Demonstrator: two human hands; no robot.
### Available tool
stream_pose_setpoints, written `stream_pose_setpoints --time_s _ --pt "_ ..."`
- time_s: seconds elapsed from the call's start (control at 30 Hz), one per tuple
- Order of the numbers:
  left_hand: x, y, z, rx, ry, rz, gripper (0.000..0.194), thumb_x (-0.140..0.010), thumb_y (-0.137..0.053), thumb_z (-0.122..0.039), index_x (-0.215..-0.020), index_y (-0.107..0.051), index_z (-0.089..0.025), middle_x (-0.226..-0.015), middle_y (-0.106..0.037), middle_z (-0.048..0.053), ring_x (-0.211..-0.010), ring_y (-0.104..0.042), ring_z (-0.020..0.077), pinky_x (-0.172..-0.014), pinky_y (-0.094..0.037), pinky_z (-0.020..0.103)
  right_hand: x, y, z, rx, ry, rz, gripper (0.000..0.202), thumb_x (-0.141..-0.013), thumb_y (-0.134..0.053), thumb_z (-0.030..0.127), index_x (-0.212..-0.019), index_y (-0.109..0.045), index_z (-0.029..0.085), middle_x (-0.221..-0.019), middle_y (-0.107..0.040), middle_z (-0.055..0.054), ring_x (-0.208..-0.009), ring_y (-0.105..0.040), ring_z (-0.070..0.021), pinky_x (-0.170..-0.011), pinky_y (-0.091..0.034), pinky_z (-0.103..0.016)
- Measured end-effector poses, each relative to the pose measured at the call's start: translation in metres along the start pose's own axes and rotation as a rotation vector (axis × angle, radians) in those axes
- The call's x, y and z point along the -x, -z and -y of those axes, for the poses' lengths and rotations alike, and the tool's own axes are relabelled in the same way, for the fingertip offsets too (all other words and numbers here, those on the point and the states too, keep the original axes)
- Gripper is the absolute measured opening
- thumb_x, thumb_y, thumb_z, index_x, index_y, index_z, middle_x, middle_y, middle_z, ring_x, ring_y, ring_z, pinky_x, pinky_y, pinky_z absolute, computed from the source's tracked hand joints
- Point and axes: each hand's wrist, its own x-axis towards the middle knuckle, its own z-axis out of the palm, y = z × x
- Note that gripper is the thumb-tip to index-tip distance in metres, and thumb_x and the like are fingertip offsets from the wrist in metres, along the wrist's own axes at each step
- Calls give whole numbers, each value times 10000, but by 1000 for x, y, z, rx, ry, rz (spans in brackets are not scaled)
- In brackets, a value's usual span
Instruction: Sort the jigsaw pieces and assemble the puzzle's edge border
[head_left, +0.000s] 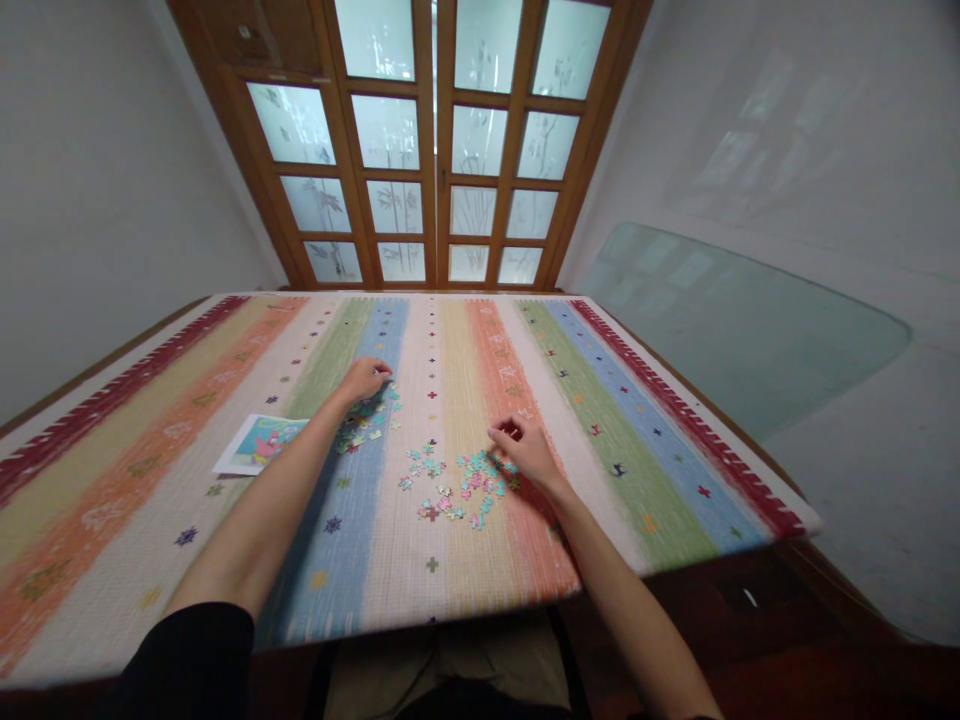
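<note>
Cloth-covered counter [592, 480] | left hand [365, 379] by left jigsaw pieces [375, 435], right hand [531, 453] over right jigsaw pieces [477, 481] | fingers curled, can't tell if gripping | step: working through loose pieces | small, crowded; likely calls for precise pinch | picture card [262, 440] beside left forearm [259, 510]
</note>
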Motion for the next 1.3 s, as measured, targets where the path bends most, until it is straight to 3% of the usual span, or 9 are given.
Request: stream_pose_setpoints --time_s 0.13,0.27,0.43,0.63,0.9,1.07,1.3 --pt "10 12 -9 25 -50 -61 203 -851 -568 -261 -908 -762 -247 -942 -764 74 -1003 -663 270 -1000 -502 423 -1 3 -1 -7 19 -22 200 -794 -646 407 -745 -632 214 -663 -636 -15 -614 -568 -180 -577 -447 -297" --pt "38 16 -26 42 -145 -75 220 -903 -535 -248 -963 -747 -233 -1055 -739 74 -1089 -626 268 -1079 -438 451 1 8 -3 94 67 -2 161 -827 -634 350 -757 -642 206 -694 -643 -10 -618 -550 -163 -602 -434 -290" --pt "91 5 -45 69 -356 17 172 -942 -577 -251 -1007 -733 -222 -1044 -707 72 -1055 -593 255 -1015 -451 434 12 10 -2 323 292 165 131 -911 -606 255 -863 -714 197 -890 -668 -58 -842 -609 -204 -793 -482 -340" --pt "136 -14 -56 84 -437 130 165 -971 -578 -268 -995 -737 -232 -1049 -697 68 -1033 -581 244 -988 -447 401 22 -2 3 564 508 366 244 -961 -570 146 -1061 -771 241 -1106 -642 -98 -1060 -554 -260 -962 -453 -437" --pt "147 -25 -52 109 -406 78 176 -984 -555 -219 -1018 -727 -234 -1062 -698 63 -1033 -589 240 -980 -460 389 19 -8 -3 611 501 363 312 -950 -524 81 -1122 -757 196 -1147 -646 -126 -1106 -521 -283 -984 -448 -456" --pt "150 -27 -50 154 -386 19 184 -997 -537 -213 -1023 -720 -214 -1022 -707 67 -1004 -586 240 -952 -465 400 13 5 -10 584 519 360 320 -981 -487 101 -1149 -740 203 -1149 -668 -120 -1099 -548 -271 -981 -444 -452" --pt "156 -31 -53 199 -387 -51 244 -962 -505 -130 -1045 -720 -213 -1003 -702 72 -974 -590 235 -905 -485 407 3 24 -14 565 512 348 295 -970 -500 114 -1019 -768 227 -1143 -686 -104 -1058 -572 -263 -967 -434 -467"
